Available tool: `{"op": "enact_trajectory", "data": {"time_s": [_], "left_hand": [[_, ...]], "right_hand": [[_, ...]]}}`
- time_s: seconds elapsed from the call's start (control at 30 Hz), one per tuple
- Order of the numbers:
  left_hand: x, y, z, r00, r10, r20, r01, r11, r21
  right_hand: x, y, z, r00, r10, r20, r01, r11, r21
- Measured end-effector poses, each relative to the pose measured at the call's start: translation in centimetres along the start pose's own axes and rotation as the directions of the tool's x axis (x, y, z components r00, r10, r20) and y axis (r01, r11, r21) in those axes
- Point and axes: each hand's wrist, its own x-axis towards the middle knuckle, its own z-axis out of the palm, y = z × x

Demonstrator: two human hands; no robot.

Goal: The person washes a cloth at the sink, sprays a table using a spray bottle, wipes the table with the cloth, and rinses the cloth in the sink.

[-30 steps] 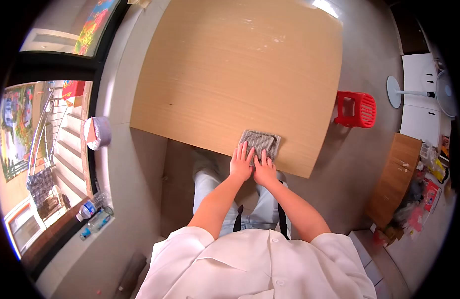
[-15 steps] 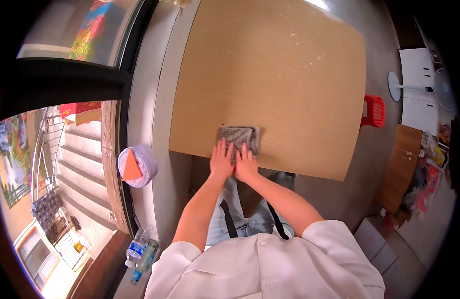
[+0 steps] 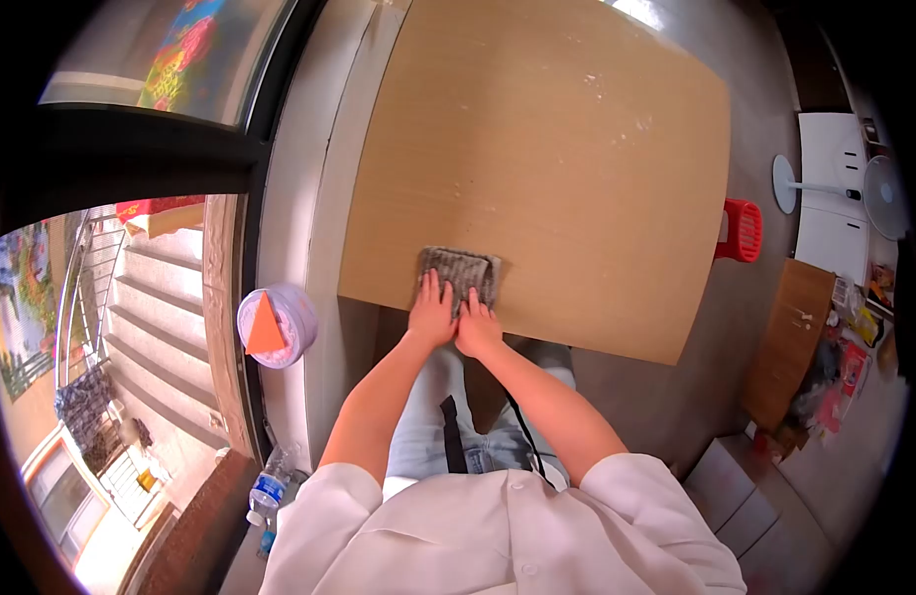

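Note:
A folded grey-brown cloth (image 3: 466, 263) lies flat near the front edge of the tan wood-grain table (image 3: 557, 208). My left hand (image 3: 433, 316) rests on the cloth's left part with its fingers stretched forward. Beside it, my right hand (image 3: 477, 328) presses on the cloth's lower right part, fingers also extended. The hands nearly touch at the thumbs. Pale specks mark the far right of the tabletop, and small dark crumbs lie ahead of the cloth.
On the ledge to the left stand a round lilac tub (image 3: 294, 327) with an orange triangle on top and a plastic bottle (image 3: 267, 491). A red stool (image 3: 743, 230) is at the table's right side. Beyond it are a fan (image 3: 882, 197) and a wooden board (image 3: 793, 342).
Both hands and the cloth have slid a little to the left along the table's front edge. The hands still lie on the cloth.

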Motion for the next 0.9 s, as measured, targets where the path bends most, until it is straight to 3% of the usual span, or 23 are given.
{"op": "enact_trajectory", "data": {"time_s": [0.27, 0.4, 0.5, 0.53, 0.63, 0.67, 0.77, 0.8, 0.9], "left_hand": [[3.7, 14.0, 2.1, 0.980, 0.175, 0.098, -0.167, 0.983, -0.076], [5.0, 22.0, 3.8, 0.955, 0.266, 0.131, -0.262, 0.964, -0.051], [6.1, 28.4, 5.8, 0.930, 0.353, 0.100, -0.339, 0.931, -0.133], [6.6, 30.6, 6.5, 0.919, 0.381, 0.106, -0.370, 0.923, -0.110], [8.0, 36.5, 7.6, 0.893, 0.420, 0.160, -0.404, 0.906, -0.121], [8.5, 37.9, 7.9, 0.893, 0.433, 0.122, -0.419, 0.900, -0.122], [10.1, 41.3, 8.9, 0.909, 0.416, 0.043, -0.412, 0.908, -0.076], [10.5, 41.9, 8.3, 0.909, 0.414, 0.043, -0.410, 0.909, -0.075], [11.0, 42.3, 6.6, 0.940, 0.306, 0.154, -0.297, 0.952, -0.078]], "right_hand": [[-5.9, 12.3, -2.0, 0.973, 0.227, 0.043, -0.231, 0.953, 0.195], [-9.3, 20.5, -0.8, 0.973, 0.231, -0.018, -0.213, 0.921, 0.326], [-12.0, 26.9, 0.6, 0.944, 0.329, -0.026, -0.302, 0.891, 0.339], [-12.6, 29.5, 1.2, 0.959, 0.279, -0.053, -0.260, 0.937, 0.234], [-14.9, 35.4, 0.9, 0.954, 0.287, -0.086, -0.268, 0.946, 0.182], [-15.2, 37.1, 1.1, 0.939, 0.300, -0.170, -0.250, 0.932, 0.262], [-15.9, 40.4, -1.1, 0.924, 0.340, -0.173, -0.266, 0.900, 0.346], [-15.5, 41.4, -0.9, 0.920, 0.305, -0.247, -0.231, 0.929, 0.289], [-14.7, 41.0, -4.3, 0.944, 0.272, -0.189, -0.216, 0.939, 0.269]]}}
